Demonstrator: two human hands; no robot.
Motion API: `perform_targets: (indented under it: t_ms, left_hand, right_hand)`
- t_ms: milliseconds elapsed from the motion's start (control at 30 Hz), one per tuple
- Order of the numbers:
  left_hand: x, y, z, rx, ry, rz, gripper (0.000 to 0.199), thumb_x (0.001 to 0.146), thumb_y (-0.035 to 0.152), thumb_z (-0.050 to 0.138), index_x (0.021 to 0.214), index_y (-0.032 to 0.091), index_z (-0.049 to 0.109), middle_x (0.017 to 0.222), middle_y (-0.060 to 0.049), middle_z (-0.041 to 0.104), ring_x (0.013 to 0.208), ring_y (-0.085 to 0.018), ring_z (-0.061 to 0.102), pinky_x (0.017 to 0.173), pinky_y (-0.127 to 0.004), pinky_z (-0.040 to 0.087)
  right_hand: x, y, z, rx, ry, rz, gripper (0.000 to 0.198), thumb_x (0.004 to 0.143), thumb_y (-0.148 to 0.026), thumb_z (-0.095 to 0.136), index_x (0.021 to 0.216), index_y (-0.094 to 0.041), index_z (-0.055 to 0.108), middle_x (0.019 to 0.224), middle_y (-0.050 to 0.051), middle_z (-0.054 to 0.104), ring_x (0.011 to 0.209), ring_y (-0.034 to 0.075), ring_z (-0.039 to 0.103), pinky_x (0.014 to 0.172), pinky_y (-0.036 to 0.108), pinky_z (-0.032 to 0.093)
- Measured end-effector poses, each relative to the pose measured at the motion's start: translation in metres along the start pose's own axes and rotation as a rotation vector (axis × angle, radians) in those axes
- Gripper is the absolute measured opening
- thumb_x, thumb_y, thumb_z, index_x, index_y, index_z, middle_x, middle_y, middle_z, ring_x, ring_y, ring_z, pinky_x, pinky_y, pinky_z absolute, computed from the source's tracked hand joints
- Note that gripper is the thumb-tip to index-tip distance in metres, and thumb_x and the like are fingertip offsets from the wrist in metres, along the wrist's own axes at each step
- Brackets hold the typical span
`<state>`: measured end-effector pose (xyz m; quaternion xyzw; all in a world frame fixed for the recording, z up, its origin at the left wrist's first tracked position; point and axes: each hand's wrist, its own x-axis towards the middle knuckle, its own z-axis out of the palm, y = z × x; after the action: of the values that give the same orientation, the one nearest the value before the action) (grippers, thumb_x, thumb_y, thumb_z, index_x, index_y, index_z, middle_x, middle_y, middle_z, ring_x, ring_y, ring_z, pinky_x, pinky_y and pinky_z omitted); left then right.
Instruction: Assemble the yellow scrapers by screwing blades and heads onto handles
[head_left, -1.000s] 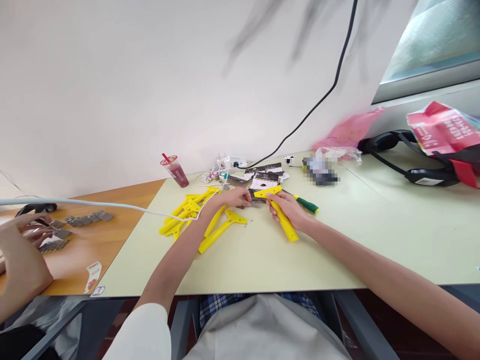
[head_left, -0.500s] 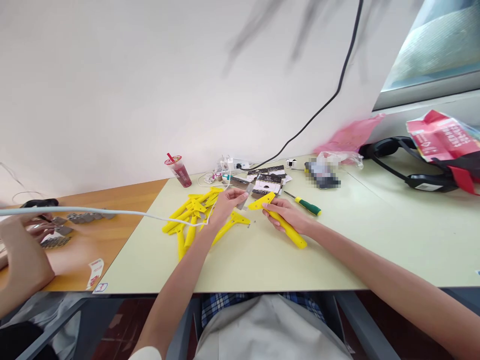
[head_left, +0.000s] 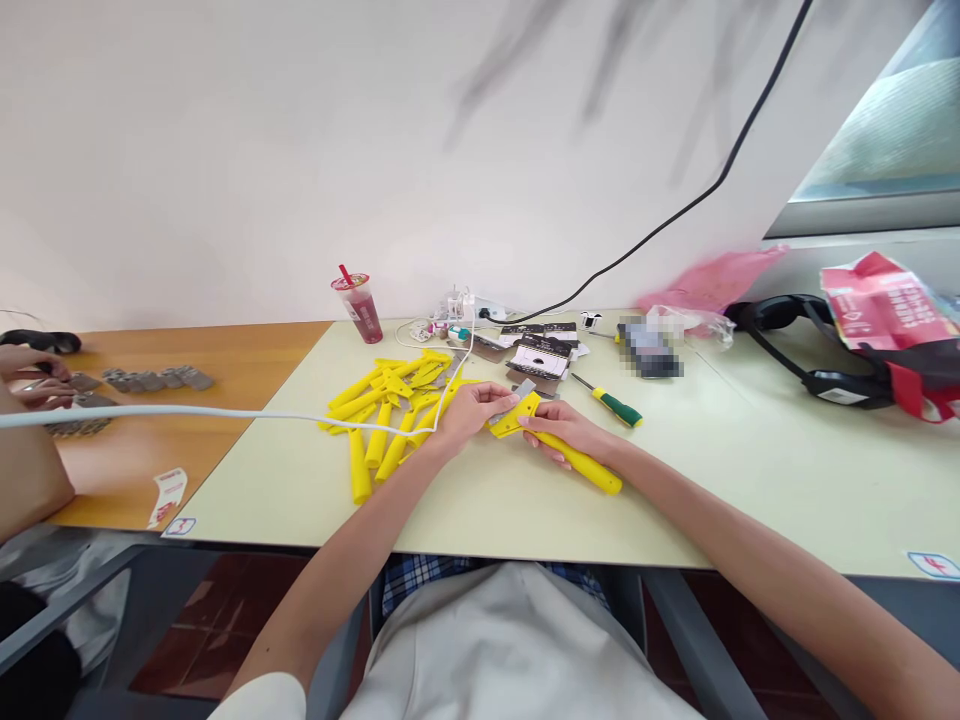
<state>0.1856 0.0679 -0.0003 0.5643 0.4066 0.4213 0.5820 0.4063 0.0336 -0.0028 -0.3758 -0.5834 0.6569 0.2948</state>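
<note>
A yellow scraper [head_left: 581, 463] slants across the table with my right hand [head_left: 564, 428] wrapped round its neck just below the head. At that head, my left hand [head_left: 475, 411] pinches a flat grey metal blade [head_left: 519, 392], which lies against the upper edge of the yellow plastic. Whether the blade sits in the head I cannot tell. Left of my left hand is a heap of yellow scrapers [head_left: 386, 400], pointing various ways. A green-handled screwdriver [head_left: 619, 408] lies beyond my right hand.
Small black-and-white boxes [head_left: 541, 357] lie behind my hands near a power strip [head_left: 491, 309]. A drink cup [head_left: 361, 310] stands behind the heap. A white cable [head_left: 262, 413] crosses in front. A headset [head_left: 817, 370] lies right; a co-worker's hands [head_left: 37, 378] handle grey pieces at left.
My left hand has brought the blade down and right onto the scraper's head. The right hand still holds the scraper, nearly in place. The camera view has shifted slightly.
</note>
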Motion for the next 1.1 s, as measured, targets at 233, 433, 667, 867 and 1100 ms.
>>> perform_targets:
  t_ms: [233,433,667,867,1100]
  left_hand:
    - [0.0011,-0.0021,-0.0037,0.091,-0.016,-0.003,0.05,0.068,0.055,0.102,0.097,0.017,0.089,0.098,-0.009,0.084,0.089,-0.021,0.072,0.082,-0.031,0.055]
    - [-0.0027,0.0021,-0.0029,0.115,-0.024,-0.001,0.053,0.07,0.062,0.099,0.102,0.019,0.093,0.105,-0.01,0.086,0.099,-0.025,0.076,0.093,-0.037,0.06]
    - [-0.0018,-0.0009,-0.0032,0.225,-0.01,0.057,0.046,0.081,0.059,0.09,0.103,0.019,0.094,0.093,-0.006,0.083,0.085,-0.021,0.072,0.08,-0.032,0.056]
    - [-0.0031,0.0032,-0.0054,0.32,-0.028,0.148,0.033,0.086,0.049,0.084,0.101,0.02,0.094,0.101,-0.009,0.085,0.09,-0.022,0.074,0.083,-0.031,0.056]
    - [0.0007,-0.0002,-0.0075,0.315,-0.01,0.149,0.041,0.083,0.044,0.088,0.113,0.017,0.092,0.1,-0.011,0.086,0.085,-0.022,0.075,0.077,-0.031,0.058]
  right_hand:
    - [-0.0018,-0.0028,0.001,-0.002,0.033,0.011,0.053,0.083,-0.067,0.091,0.083,-0.02,0.065,0.063,-0.003,0.064,0.039,0.009,0.049,0.033,0.024,0.042]
    - [-0.0034,-0.0023,0.0005,-0.019,0.045,-0.031,0.05,0.083,-0.064,0.091,0.084,-0.02,0.066,0.065,-0.003,0.066,0.039,0.008,0.051,0.036,0.023,0.042]
    - [-0.0057,-0.0064,0.0012,-0.098,0.062,-0.028,0.051,0.085,-0.066,0.088,0.084,-0.021,0.065,0.069,-0.001,0.069,0.041,0.009,0.052,0.038,0.025,0.041]
    - [-0.0066,-0.0084,0.0023,-0.124,0.071,-0.025,0.052,0.085,-0.068,0.088,0.083,-0.021,0.065,0.066,-0.002,0.067,0.04,0.009,0.052,0.039,0.025,0.042]
    - [-0.0038,-0.0015,-0.0021,-0.148,0.065,-0.032,0.051,0.087,-0.066,0.086,0.081,-0.02,0.066,0.068,-0.002,0.067,0.04,0.01,0.054,0.039,0.025,0.042]
